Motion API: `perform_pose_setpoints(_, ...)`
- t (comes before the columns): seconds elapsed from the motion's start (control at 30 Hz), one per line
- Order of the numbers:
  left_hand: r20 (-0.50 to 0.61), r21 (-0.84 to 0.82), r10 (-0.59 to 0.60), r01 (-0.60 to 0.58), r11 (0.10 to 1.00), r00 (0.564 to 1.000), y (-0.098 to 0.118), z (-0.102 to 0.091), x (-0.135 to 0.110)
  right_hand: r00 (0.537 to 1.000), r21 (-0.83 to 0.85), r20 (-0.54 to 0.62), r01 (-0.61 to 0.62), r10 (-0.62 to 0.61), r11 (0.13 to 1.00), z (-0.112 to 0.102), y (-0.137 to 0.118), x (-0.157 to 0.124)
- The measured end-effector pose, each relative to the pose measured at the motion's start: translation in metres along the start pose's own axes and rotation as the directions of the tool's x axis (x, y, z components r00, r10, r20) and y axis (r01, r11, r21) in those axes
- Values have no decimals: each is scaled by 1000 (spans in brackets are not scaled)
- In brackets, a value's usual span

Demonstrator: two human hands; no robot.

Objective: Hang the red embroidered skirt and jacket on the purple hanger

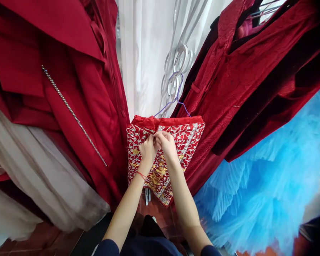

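A red skirt with silver and gold embroidery and a plain red waistband hangs from a purple wire hanger in front of me. My left hand, with a red string on its wrist, is closed in a pinch at the skirt's front edge, just under the waistband. Beside it, touching, my right hand pinches the same spot with thumb and forefinger. The fingers hide the small part of the skirt between them.
Dark red gowns hang close on the left, one with a sparkling trim strip. Patterned red dresses and a blue tulle gown crowd the right. Behind the hanger stand white scrolled metalwork and white drapery.
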State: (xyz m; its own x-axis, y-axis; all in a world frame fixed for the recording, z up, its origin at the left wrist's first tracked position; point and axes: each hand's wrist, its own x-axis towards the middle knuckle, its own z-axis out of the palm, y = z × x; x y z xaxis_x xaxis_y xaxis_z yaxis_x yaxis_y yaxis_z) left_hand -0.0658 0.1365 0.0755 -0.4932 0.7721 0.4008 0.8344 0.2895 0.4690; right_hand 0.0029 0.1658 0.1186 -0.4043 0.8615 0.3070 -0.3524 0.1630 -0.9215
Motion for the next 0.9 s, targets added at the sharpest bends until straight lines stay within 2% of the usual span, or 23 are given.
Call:
perform_pose_setpoints(0.13, -46, 5, 16, -16, 1000, 999, 10, -4, -10, 999, -40, -18, 37, -38, 999, 5, -19, 11)
perform_pose_setpoints(0.23, -55, 10, 25, -25, 1000, 998, 10, -4, -15, 999, -82, -27, 43, -46, 996, 6, -20, 13)
perform_pose_setpoints(0.3, -47, 11, 44, -44, 999, 998, 9, -3, -16, 996, -201, -41, 69, -79, 977, 5, -18, 13)
perform_pose_setpoints(0.37, -42, 14, 58, -57, 998, 997, 6, -2, -16, 978, -446, -60, 151, -198, 882, 4, -19, 13)
perform_pose_setpoints(0.4, -44, 17, 57, -57, 998, 997, 5, -2, -16, 955, -585, -62, 200, -289, 786, 4, -22, 14)
perform_pose_setpoints(0.47, -64, 16, 49, -48, 999, 997, 3, -2, -14, 889, -804, -30, 251, -458, 540, 4, -29, 17)
perform_pose_setpoints(0.5, -78, 6, 46, -45, 999, 996, 1, -3, -13, 866, -868, -5, 245, -501, 432, 5, -33, 19)
perform_pose_setpoints(0.57, -106, -44, 46, -51, 998, 993, -2, -4, -12, 875, -927, 33, 208, -483, 313, 7, -38, 25)
perform_pose_setpoints(0.6, -111, -81, 56, -65, 995, 992, -5, -5, -14, 896, -934, 40, 191, -442, 303, 9, -39, 29)
perform_pose_setpoints(0.67, -88, -172, 86, -100, 980, 992, -12, -4, -23, 929, -922, 30, 168, -369, 349, 13, -38, 38)
perform_pose_setpoints(0.73, -34, -267, 108, -114, 957, 994, -21, 2, -39, 935, -913, -2, 143, -355, 381, 20, -36, 48)
perform_pose_setpoints(0.83, 98, -375, 113, -69, 924, 989, -39, 23, -74, 918, -954, -66, 56, -391, 293, 35, -37, 61)
perform_pose_setpoints(0.9, 202, -421, 142, -44, 906, 969, -52, 42, -94, 936, -969, -50, 40, -350, 243, 45, -41, 67)
